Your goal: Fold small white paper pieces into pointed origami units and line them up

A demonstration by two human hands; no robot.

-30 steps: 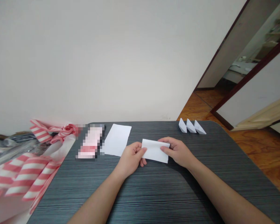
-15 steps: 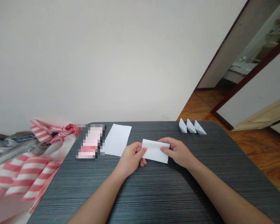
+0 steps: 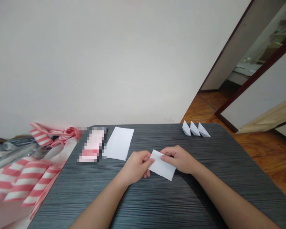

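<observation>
A small white sheet of folded paper (image 3: 162, 168) is held between my two hands, tilted with its lower right corner toward me. My left hand (image 3: 138, 167) pinches its left edge between thumb and fingers. On the upper right edge, my right hand (image 3: 178, 159) grips the paper with the thumb on top and the fingers behind. To the left of my hands lie white paper sheets (image 3: 120, 143). Three folded white paper shapes with pointed tops (image 3: 194, 128) stand side by side at the table's back right.
The dark wood-grain table (image 3: 143, 203) stands against a pale wall. A blurred-out flat object (image 3: 92, 145) lies at its back left. Red-and-white striped cloth (image 3: 30, 178) is heaped beyond the left edge. Wooden floor (image 3: 267, 152) and a doorway are at the right.
The folded paper has come nearer to me and turned clockwise, its right end dipping lower. Both hands moved with it and still hold it; the right hand's grip sits closer to the left.
</observation>
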